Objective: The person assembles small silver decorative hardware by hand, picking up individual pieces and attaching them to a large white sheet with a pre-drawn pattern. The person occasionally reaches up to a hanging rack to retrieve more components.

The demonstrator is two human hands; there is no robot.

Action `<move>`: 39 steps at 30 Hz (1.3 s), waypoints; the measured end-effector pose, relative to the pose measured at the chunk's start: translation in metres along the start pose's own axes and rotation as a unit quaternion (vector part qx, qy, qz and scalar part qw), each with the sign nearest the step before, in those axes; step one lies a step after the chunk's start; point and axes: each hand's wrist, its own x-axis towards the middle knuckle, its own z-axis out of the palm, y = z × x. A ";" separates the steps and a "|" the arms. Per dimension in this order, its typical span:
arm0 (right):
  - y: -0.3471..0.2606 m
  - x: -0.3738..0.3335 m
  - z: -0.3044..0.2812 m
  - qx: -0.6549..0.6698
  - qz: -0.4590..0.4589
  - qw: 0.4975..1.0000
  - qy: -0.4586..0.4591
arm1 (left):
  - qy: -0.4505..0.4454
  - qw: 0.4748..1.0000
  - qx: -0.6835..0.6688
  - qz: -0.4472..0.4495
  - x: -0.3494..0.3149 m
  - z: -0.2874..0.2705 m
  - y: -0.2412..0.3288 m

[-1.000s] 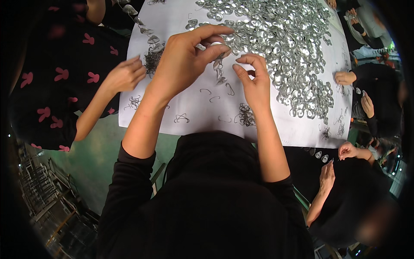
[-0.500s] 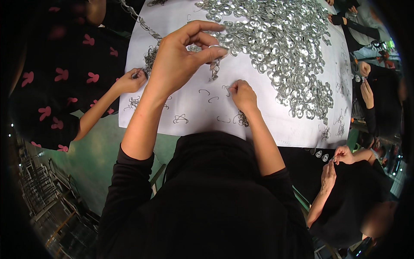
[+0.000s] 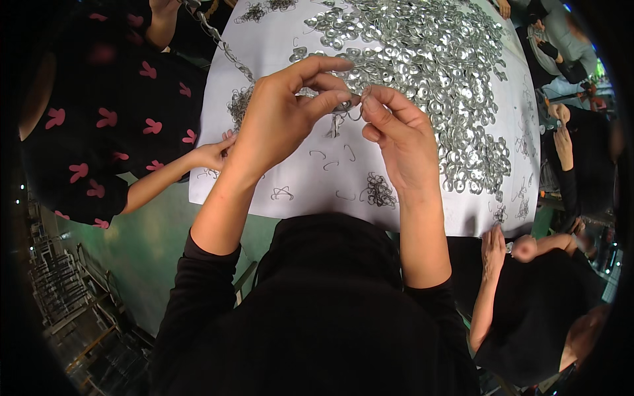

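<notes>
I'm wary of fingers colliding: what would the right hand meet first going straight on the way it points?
The right hand would probably first meet the shiny metal piece held by the left hand; depth is unclear, they may touch already.

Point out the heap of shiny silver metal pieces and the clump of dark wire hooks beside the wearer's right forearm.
Heap of shiny silver metal pieces (image 3: 422, 72): head view, middle of the heap.
Clump of dark wire hooks (image 3: 380, 191): head view, clump's centre.

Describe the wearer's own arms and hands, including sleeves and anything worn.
Plain black sleeves end around the elbows, lightly creased, with no visible markings. The forearms are bare. The left hand and right hand are ungloved; no watch or bracelet shows.
</notes>
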 end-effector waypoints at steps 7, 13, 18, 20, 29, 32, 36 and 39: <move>0.012 0.007 0.011 -0.066 -0.102 0.990 0.074 | 0.004 0.999 -0.029 0.023 -0.003 0.005 0.001; 0.012 0.006 0.013 -0.188 -0.279 0.937 0.094 | 0.136 0.989 -0.047 0.018 0.021 -0.011 -0.050; 0.007 0.008 0.008 -0.200 -0.290 0.931 0.096 | 0.088 0.953 0.267 -0.115 0.030 -0.009 -0.192; 0.005 0.009 0.006 -0.204 -0.290 0.930 0.099 | 0.140 0.925 0.351 -0.049 0.032 0.000 -0.240; 0.003 0.007 0.004 -0.224 -0.282 0.929 0.088 | 0.130 0.948 0.284 -0.057 0.049 -0.007 -0.227; 0.009 0.010 0.002 -0.223 -0.283 0.930 0.076 | 0.100 0.984 -0.032 -0.144 0.053 -0.009 -0.184; 0.009 0.008 0.003 -0.236 -0.263 0.933 0.071 | 0.018 0.979 -0.181 -0.089 0.044 -0.009 -0.093; 0.010 0.010 0.007 -0.261 -0.241 0.932 0.065 | -0.017 0.987 -0.156 -0.046 0.035 -0.018 -0.054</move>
